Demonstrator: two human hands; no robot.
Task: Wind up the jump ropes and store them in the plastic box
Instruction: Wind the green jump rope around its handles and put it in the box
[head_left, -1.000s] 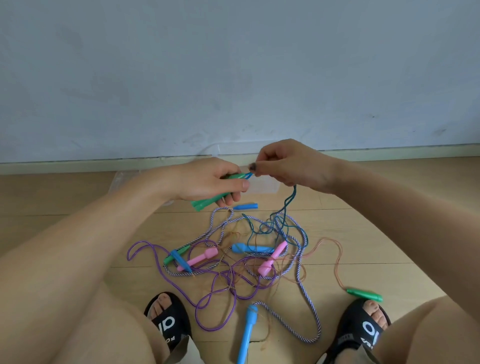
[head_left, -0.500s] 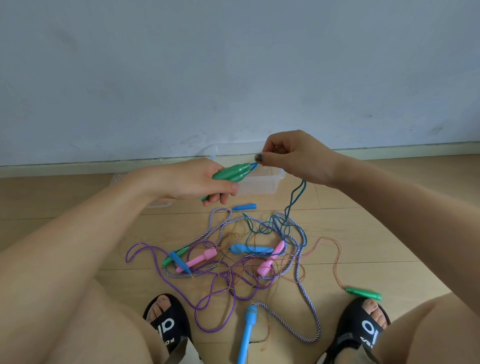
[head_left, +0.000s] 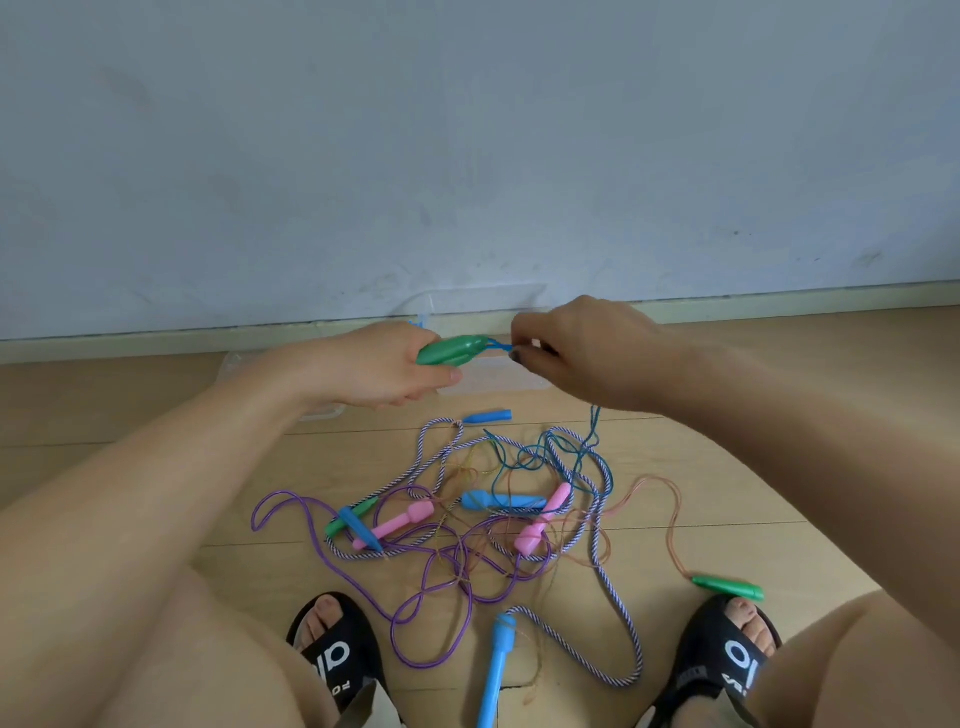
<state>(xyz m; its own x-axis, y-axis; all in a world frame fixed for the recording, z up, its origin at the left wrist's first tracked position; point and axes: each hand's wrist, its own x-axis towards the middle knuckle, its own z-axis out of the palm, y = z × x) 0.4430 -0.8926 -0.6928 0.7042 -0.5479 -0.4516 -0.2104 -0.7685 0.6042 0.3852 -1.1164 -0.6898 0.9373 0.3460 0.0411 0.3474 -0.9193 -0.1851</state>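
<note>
On the wooden floor (head_left: 779, 467) a tangle of jump ropes (head_left: 467, 525) lies just in front of the clear plastic box (head_left: 498, 376) (half hidden by the hands), above which the left hand (head_left: 374, 366) grips green handles (head_left: 453, 349) while the right hand (head_left: 587, 348) pinches their blue cord (head_left: 500, 345).

Ropes (head_left: 467, 519) before box (head_left: 493, 376)

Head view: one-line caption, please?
Left hand holds green handles; right hand pinches their blue cord.
</note>
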